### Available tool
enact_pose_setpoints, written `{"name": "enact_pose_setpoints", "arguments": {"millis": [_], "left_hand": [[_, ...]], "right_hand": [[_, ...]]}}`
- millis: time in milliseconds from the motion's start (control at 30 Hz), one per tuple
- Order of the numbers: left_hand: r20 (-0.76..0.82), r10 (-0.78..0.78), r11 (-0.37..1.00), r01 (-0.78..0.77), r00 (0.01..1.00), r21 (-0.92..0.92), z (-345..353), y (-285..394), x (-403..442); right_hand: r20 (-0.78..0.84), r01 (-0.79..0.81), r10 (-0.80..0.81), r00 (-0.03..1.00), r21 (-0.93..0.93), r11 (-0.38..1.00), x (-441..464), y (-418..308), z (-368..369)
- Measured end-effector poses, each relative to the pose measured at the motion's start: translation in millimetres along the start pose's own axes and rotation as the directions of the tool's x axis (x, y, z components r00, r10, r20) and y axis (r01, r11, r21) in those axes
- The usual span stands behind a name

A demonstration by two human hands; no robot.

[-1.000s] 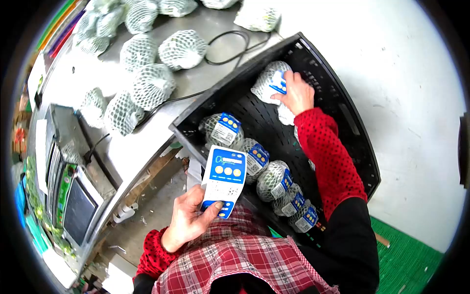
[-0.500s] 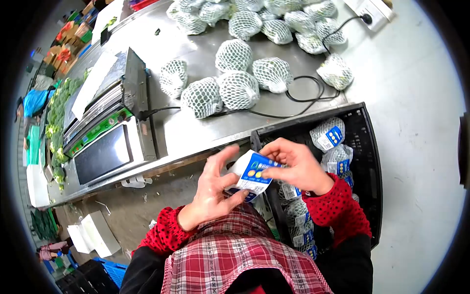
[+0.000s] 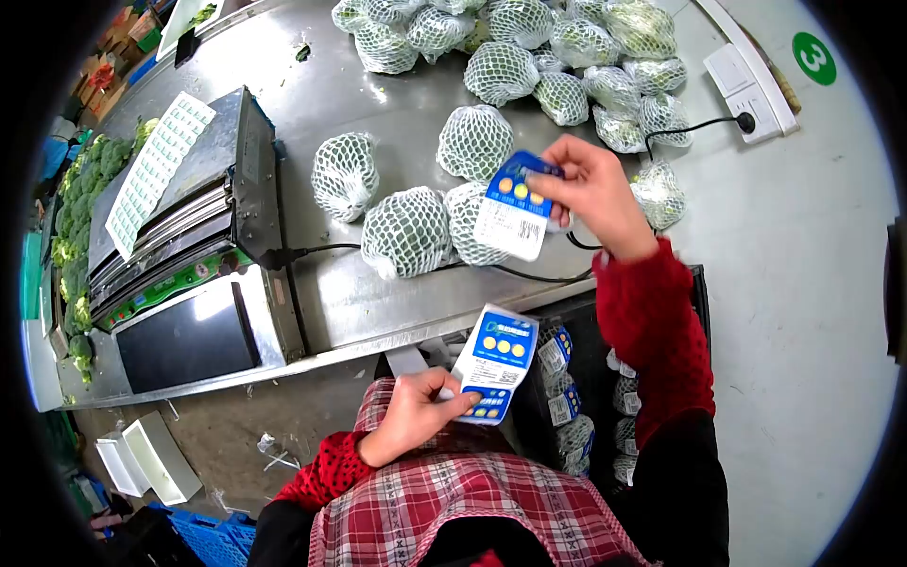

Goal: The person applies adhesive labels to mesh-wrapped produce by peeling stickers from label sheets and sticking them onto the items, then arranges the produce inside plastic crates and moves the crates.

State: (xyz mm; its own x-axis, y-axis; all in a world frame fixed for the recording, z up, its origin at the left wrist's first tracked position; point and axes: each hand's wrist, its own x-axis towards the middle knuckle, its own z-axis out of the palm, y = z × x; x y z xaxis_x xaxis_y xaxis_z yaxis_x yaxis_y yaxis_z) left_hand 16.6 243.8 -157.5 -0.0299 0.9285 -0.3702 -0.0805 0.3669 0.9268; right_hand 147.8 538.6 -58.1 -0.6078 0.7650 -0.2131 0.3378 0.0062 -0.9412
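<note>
My left hand [image 3: 416,411], in front of the apron, pinches a folded strip of blue-and-white printed labels [image 3: 501,350]. Raised over the steel table, my right hand [image 3: 595,194] grips one single label [image 3: 518,203] between thumb and fingers. Behind that label is a round green vegetable in white foam netting [image 3: 470,222], partly covered by it. Close by are more netted vegetables [image 3: 406,231], with no labels visible on them. Below my right forearm, labelled netted packs [image 3: 564,406] lie in a black crate [image 3: 699,302].
More netted vegetables [image 3: 501,74] are heaped at the back of the steel table [image 3: 331,317]. A boxy machine [image 3: 184,331] with a dark panel stands on the left, beside loose broccoli [image 3: 76,236]. A black cable [image 3: 326,248] runs across the table toward a wall socket [image 3: 751,109].
My right hand has come away from the left with one label and moved up over the netted vegetables. My left hand has lowered slightly with the strip. The view has shifted.
</note>
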Motion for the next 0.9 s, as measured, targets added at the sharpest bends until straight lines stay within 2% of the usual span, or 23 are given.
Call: {"name": "enact_pose_setpoints", "arguments": {"millis": [33, 100, 133, 167, 233, 267, 300, 333, 367, 433, 467, 500, 567, 633, 700, 733, 767, 800, 833, 867, 900], "left_hand": [[0.001, -0.004, 1.000, 0.004, 1.000, -0.010, -10.0, 0.3, 5.2], [-0.040, 0.084, 0.996, -0.083, 0.996, 0.032, -23.9, 2.0, 9.8], [-0.021, 0.110, 0.992, -0.108, 0.994, 0.059, -31.2, 1.7, 11.3], [-0.026, 0.107, 0.993, -0.105, 0.994, 0.053, -37.2, 5.2, 13.6], [-0.031, 0.175, 0.978, -0.170, 0.984, 0.122, -48.2, 12.7, 18.4], [-0.007, 0.229, 0.960, -0.224, 0.973, 0.169, -53.0, 12.7, 23.7], [-0.008, 0.224, 0.961, -0.220, 0.975, 0.165, -53.9, 13.0, 26.9], [-0.036, 0.279, 0.953, -0.272, 0.960, 0.134, -53.6, 14.2, 28.6], [-0.066, 0.333, 0.940, -0.325, 0.941, 0.104, -52.9, 16.3, 29.8], [-0.055, 0.345, 0.932, -0.335, 0.937, 0.138, -56.4, 24.8, 31.4], [-0.072, 0.343, 0.933, -0.330, 0.937, 0.145, -55.9, 27.3, 30.5], [-0.089, 0.341, 0.933, -0.325, 0.936, 0.152, -56.2, 29.5, 29.1], [-0.081, 0.368, 0.914, -0.345, 0.926, 0.213, -64.8, 25.2, 30.4], [-0.131, 0.361, 0.920, -0.330, 0.923, 0.212, -64.7, 30.8, 25.2], [-0.119, 0.395, 0.901, -0.359, 0.911, 0.244, -68.3, 28.6, 18.9], [-0.093, 0.424, 0.882, -0.387, 0.901, 0.268, -67.7, 25.7, 15.4], [-0.095, 0.371, 0.904, -0.337, 0.924, 0.262, -66.0, 29.0, 11.3], [-0.119, 0.393, 0.901, -0.356, 0.912, 0.249, -64.2, 24.3, 8.1], [-0.143, 0.415, 0.896, -0.376, 0.898, 0.237, -62.5, 22.3, 5.0], [-0.151, 0.414, 0.896, -0.373, 0.897, 0.241, -63.2, 22.3, 1.3], [-0.184, 0.520, 0.808, -0.410, 0.834, 0.423, -63.9, 25.3, -1.6]], "right_hand": [[0.029, -0.019, 0.020, 0.999, -0.020, 1.000, 24.5, 17.1, -1.5], [0.047, -0.131, 0.141, 0.989, -0.174, 0.976, 51.9, 65.7, 3.1], [0.045, 0.122, -0.114, 0.993, -0.397, 0.910, 68.3, 122.9, -2.2], [0.026, 0.063, -0.058, 0.998, -0.483, 0.874, 67.9, 125.9, 1.9], [-0.117, -0.055, -0.036, 0.992, -0.687, 0.725, 54.1, 96.7, 10.9], [-0.114, -0.057, -0.030, 0.993, -0.687, 0.724, 52.4, 99.6, 13.8], [-0.115, 0.113, -0.317, 0.941, -0.779, 0.617, 50.8, 103.3, 15.7], [-0.076, 0.244, -0.576, 0.814, -0.855, 0.457, 48.0, 107.7, 18.1], [-0.040, 0.331, -0.597, 0.802, -0.801, 0.498, 46.8, 115.3, 33.4], [0.145, 0.435, -0.617, 0.774, -0.829, 0.351, 56.3, 136.3, 61.7], [0.140, 0.478, -0.685, 0.715, -0.812, 0.334, 57.9, 153.4, 68.1], [0.135, 0.477, -0.685, 0.716, -0.811, 0.339, 57.3, 151.4, 70.2], [0.182, 0.449, -0.589, 0.788, -0.824, 0.347, 54.3, 142.4, 76.0], [0.221, 0.482, -0.598, 0.770, -0.816, 0.319, 45.5, 116.0, 74.9], [0.127, 0.506, -0.665, 0.736, -0.755, 0.416, 10.0, 69.8, 77.2], [0.192, 0.429, -0.384, 0.903, -0.447, 0.785, -10.2, 49.6, 86.7], [0.370, 0.143, -0.092, 0.924, -0.112, 0.983, -26.3, 35.2, 95.3], [0.475, 0.190, -0.071, 0.877, -0.206, 0.960, -31.3, 30.8, 101.9], [0.454, 0.261, -0.129, 0.882, -0.241, 0.935, -38.9, 27.0, 107.1], [0.416, 0.117, -0.060, 0.907, -0.112, 0.987, -46.2, 25.3, 114.8], [0.390, -0.033, 0.022, 0.921, 0.022, 0.999, -53.2, 24.6, 123.2]]}}
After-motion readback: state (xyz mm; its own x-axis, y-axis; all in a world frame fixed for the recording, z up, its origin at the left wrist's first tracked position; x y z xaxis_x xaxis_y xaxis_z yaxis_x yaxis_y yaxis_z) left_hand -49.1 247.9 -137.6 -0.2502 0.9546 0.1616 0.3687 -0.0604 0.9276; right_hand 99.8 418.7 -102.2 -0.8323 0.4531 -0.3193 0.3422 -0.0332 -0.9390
